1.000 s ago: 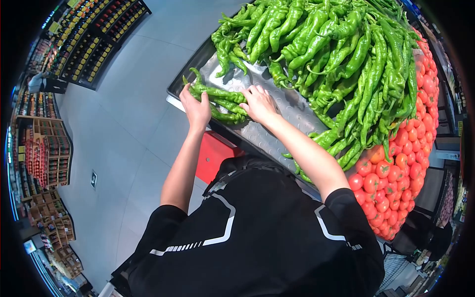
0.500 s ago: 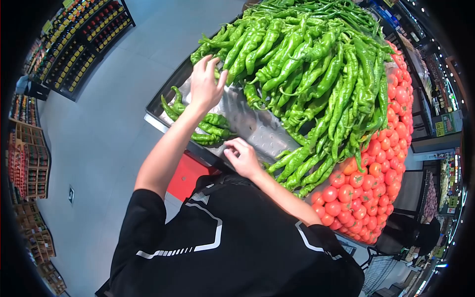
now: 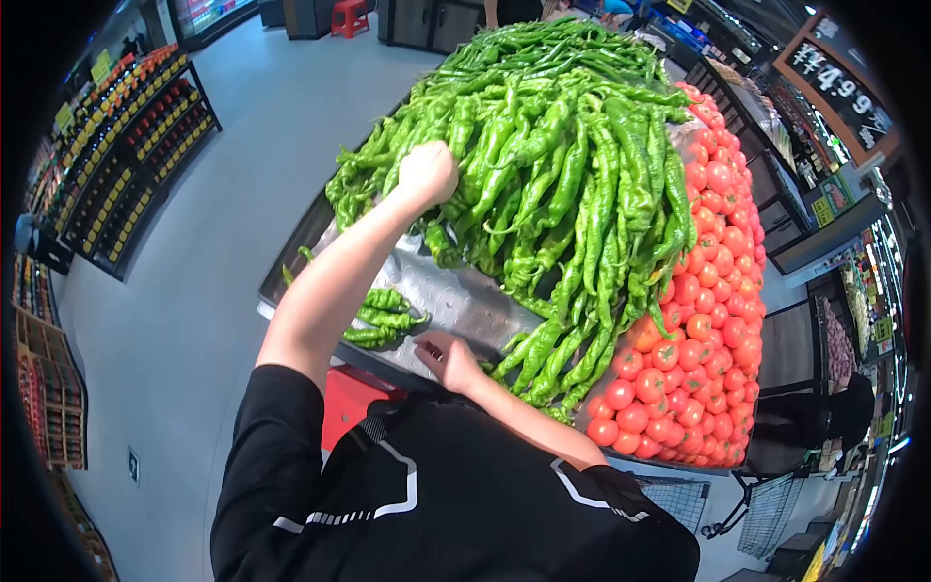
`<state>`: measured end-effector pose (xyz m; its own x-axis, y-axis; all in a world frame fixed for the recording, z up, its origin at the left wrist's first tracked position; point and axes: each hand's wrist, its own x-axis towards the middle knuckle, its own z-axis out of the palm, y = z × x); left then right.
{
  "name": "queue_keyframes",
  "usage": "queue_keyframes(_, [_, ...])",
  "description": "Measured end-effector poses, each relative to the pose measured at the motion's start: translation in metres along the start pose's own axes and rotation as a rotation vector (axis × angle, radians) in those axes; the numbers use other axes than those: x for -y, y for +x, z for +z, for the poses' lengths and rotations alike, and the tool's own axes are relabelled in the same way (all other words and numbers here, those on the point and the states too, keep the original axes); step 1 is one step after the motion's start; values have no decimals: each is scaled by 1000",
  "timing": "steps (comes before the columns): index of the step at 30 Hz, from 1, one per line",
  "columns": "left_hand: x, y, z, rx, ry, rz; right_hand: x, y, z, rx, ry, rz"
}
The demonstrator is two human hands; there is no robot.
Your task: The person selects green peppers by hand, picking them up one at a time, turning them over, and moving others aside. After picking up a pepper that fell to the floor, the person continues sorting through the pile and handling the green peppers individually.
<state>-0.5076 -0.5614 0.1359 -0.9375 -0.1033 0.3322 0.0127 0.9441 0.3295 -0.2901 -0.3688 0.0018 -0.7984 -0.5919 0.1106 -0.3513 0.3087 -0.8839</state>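
Note:
Long green peppers are heaped on a dimpled metal tray. At the near left side of this heap is my left hand, its fingers curled into a fist against the peppers. Anything inside the fist is hidden. My right hand rests low by the tray's near edge, fingers loosely bent and apart, holding nothing visible. Just left of it, a few separate green peppers lie on the bare metal, partly covered by my left forearm.
Red tomatoes are piled along the right of the peppers. A red box-like object stands below the tray's near edge. Bottle shelves are across the floor at left. A shopping cart and a person in dark clothes are at right.
My left hand has gone from spread fingers over the tray's left part to a fist against the pepper heap. My right hand stays near the tray edge. The view has tilted up.

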Motion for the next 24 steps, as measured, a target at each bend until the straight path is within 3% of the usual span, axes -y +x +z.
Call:
queue_keyframes(2, [-14, -5, -6, 31, -95, -170, -5, 2, 9, -21, 53, -105])
queue_keyframes(4, [-19, -1, -2, 19, -124, -274, -2, 3, 13, 42, 75, -38])
queue_keyframes(6, [-24, 1, -3, 20, -189, -329, -7, 4, 13, 83, 24, -109])
queue_keyframes(9, [-31, 5, -10, 11, -182, -255, -12, 0, 9, 61, 37, -53])
queue_keyframes(13, [-27, -12, -26, -264, -423, -132, -11, -3, -2, 42, -19, 90])
queue_keyframes(15, [-12, -49, -49, -315, -636, -158, -23, -4, -4, 4, -25, 81])
queue_keyframes(17, [-3, -98, -71, -266, -921, -221, -36, -2, -7, -42, 239, 136])
queue_keyframes(19, [11, -151, -57, -241, -1125, -259, -4, 8, -24, -31, 524, 244])
queue_keyframes(22, [16, -219, -20, -171, -1401, -420, 13, 36, -26, 158, 800, 238])
queue_keyframes(24, [17, -240, 5, -243, -1524, -513, 37, 61, -16, 264, 742, 313])
